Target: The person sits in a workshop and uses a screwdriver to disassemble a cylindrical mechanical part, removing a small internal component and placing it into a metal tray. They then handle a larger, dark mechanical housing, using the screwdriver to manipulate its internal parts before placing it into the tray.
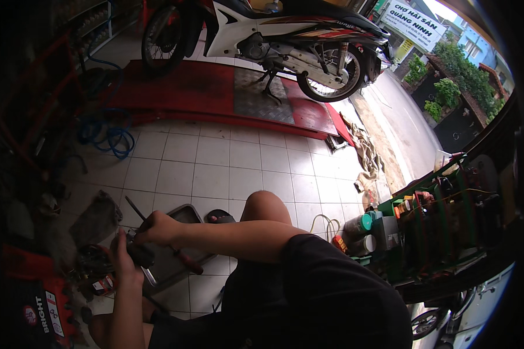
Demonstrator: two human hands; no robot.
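Right arm (239, 239): bare, reaching leftward across raised knee (268, 206); right grip (159, 227) closed, fingers curled. Left forearm (127, 314): bare, rising from lower edge; left grip (123, 260) just below right, upright, fingers partly hidden.

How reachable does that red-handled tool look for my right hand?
Probably yes: the red-handled tool shows close to your right hand, with nothing visibly between. That hand appears busy at the dark part by your left hand, so it may need freeing.
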